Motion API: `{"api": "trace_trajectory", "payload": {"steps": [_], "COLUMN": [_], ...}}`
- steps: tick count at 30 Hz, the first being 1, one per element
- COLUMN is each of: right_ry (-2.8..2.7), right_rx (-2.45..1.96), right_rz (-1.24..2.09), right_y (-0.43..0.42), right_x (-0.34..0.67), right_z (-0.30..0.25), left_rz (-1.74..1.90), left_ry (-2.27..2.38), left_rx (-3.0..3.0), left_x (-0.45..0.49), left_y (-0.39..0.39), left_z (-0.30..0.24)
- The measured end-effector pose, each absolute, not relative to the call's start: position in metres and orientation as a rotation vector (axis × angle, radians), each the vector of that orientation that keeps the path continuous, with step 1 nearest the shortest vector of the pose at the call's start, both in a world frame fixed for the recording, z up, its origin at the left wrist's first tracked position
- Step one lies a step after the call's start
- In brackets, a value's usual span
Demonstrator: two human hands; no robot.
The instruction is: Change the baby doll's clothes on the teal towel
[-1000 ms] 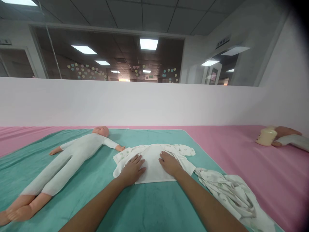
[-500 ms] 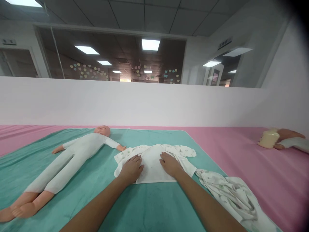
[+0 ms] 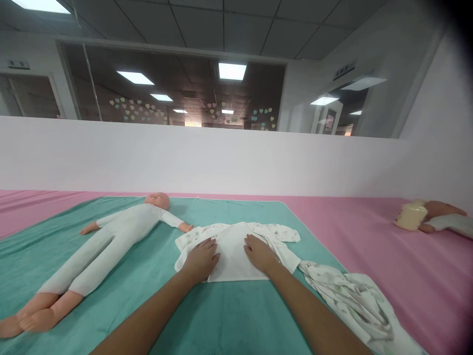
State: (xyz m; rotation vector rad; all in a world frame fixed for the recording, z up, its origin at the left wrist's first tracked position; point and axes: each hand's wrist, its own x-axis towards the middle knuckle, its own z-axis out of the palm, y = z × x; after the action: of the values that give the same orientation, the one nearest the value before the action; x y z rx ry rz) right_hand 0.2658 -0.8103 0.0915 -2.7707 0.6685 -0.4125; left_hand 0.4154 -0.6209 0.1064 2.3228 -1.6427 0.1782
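Note:
A small white baby garment (image 3: 233, 246) lies folded on the teal blanket (image 3: 221, 315). My left hand (image 3: 200, 258) rests flat on the garment's left part, fingers stretched out. My right hand (image 3: 259, 252) lies flat on its right part, fingers apart. Neither hand grips anything. A baby doll (image 3: 111, 244) in a white suit lies on its back to the left, one arm reaching toward the garment.
A crumpled white printed cloth (image 3: 354, 301) lies at the right edge of the blanket. A pink sheet (image 3: 369, 231) covers the surface beyond. At far right another person's hand (image 3: 439, 211) holds a cream bottle (image 3: 409, 217). A white partition wall stands behind.
Both hands stay pressed on the garment, almost unmoved. The view has shifted slightly.

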Motion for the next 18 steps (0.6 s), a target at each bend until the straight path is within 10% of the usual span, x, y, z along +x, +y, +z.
{"api": "trace_trajectory", "payload": {"steps": [18], "right_ry": [0.656], "right_rx": [-2.764], "right_rz": [-0.401], "right_y": [-0.8108], "right_x": [0.2642], "right_z": [0.0918], "left_rz": [0.184], "left_ry": [-1.631], "left_rx": [2.325], "left_x": [0.417], "left_y": [-0.6213], "left_z": [0.1039]}}
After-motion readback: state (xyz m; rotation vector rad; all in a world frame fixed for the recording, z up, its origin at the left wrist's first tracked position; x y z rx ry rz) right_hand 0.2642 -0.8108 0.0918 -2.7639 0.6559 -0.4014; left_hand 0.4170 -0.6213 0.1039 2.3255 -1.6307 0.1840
